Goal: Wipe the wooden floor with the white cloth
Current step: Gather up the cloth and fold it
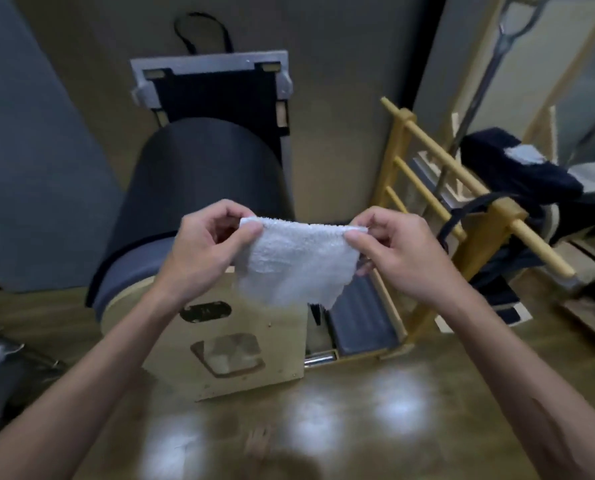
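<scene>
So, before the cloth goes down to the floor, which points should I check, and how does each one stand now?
1. Left hand pinches the white terry cloth at its corner: ok.
2. Right hand pinches the other corner: ok.
3. Cloth spread open between the hands: ok.
4. Cloth touching the glossy brown wooden floor: not ok, held in the air.
5. Cloth damp or dry: cannot tell.

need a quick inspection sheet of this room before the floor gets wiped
surface: wooden floor glossy, light glare patches, no wiping started
job's things: white cloth held up in the air, stretched by its top edge
clutter: padded barrel on a wooden box; yellow wooden ladder rack; dark towel draped over equipment behind the rack
hands: left hand and right hand each pinch a top corner
cables: black strap loop against the wall
surroundings: grey mat on the left
</scene>
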